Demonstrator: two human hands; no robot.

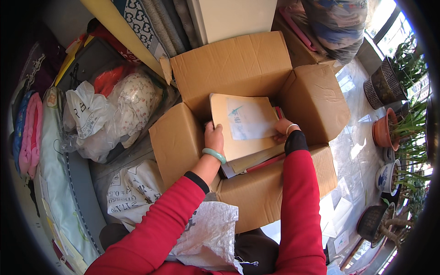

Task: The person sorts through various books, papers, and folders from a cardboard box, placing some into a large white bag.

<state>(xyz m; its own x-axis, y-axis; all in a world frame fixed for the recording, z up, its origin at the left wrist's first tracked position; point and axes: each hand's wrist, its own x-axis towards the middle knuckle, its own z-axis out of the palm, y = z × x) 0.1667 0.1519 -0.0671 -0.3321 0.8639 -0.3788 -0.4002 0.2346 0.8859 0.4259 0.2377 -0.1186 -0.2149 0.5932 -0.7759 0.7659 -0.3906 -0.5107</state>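
Note:
Before me stands an open cardboard box (228, 65) with its flaps spread outward. Over its opening, my left hand (213, 139) grips the left edge of a tan paper folder or notebook (220, 113), thumb on top. A whitish panel on its cover bears writing. At the opposite edge, my right hand (282, 130) holds the same item, its fingers partly hidden. Beneath it, more papers (247, 164) and a red-edged item (266, 162) lie in the box; the rest of the contents are covered.
A white woven sack (206, 233) lies across my lap. Plastic-bagged fabric (132, 99) sits at left, near a grey sofa (80, 185). Rolled material (137, 31) leans behind the box. Potted plants (385, 129) line the right side, with loose papers (340, 213) on the floor.

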